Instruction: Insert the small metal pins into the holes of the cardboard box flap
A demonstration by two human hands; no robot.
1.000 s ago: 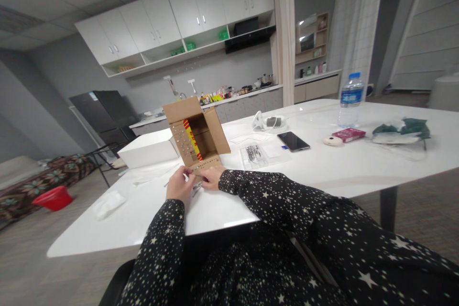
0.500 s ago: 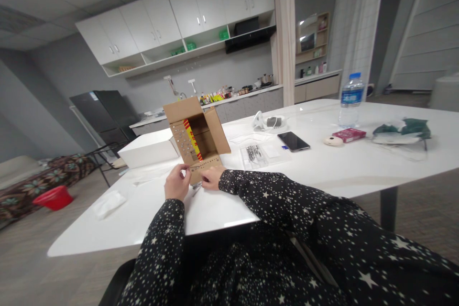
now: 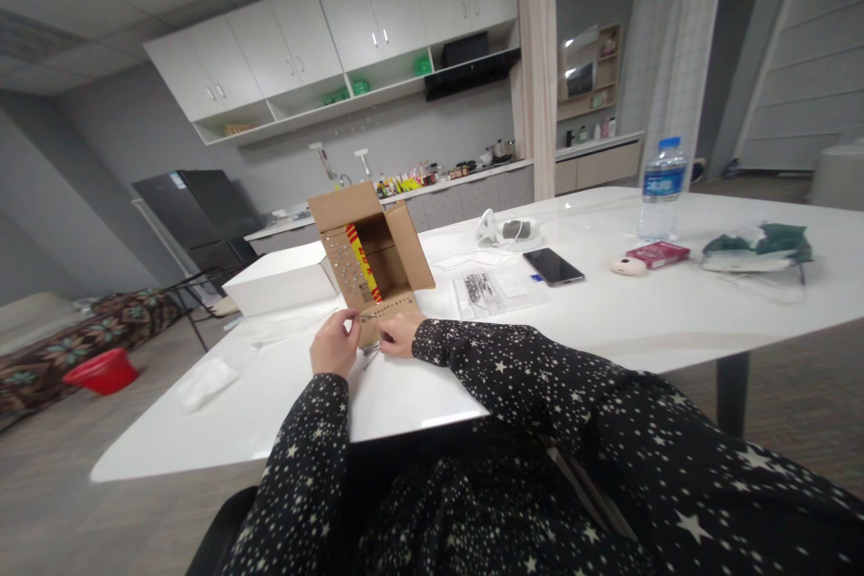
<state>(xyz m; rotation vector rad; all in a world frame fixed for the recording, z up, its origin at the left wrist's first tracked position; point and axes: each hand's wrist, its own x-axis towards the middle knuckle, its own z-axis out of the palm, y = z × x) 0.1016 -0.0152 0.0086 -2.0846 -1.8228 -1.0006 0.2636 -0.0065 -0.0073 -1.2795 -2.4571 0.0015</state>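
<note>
An open cardboard box stands on the white table, its opening toward me. Small shiny pieces dot its left flap, beside a red and yellow strip. Dark dots run along the lower flap. At that flap's left edge my left hand pinches something thin and dark, too small to name. My right hand is closed at the flap's front edge, and what its fingers hold is hidden. Thin metal pieces lie between the hands.
A white box stands left of the cardboard box, with a crumpled tissue nearer me. To the right are a clear plastic case, a phone, a pale rounded device, a red box and a water bottle.
Almost nothing differs. Both hands stay in the same place at the lower flap, and the view has shifted very slightly.
</note>
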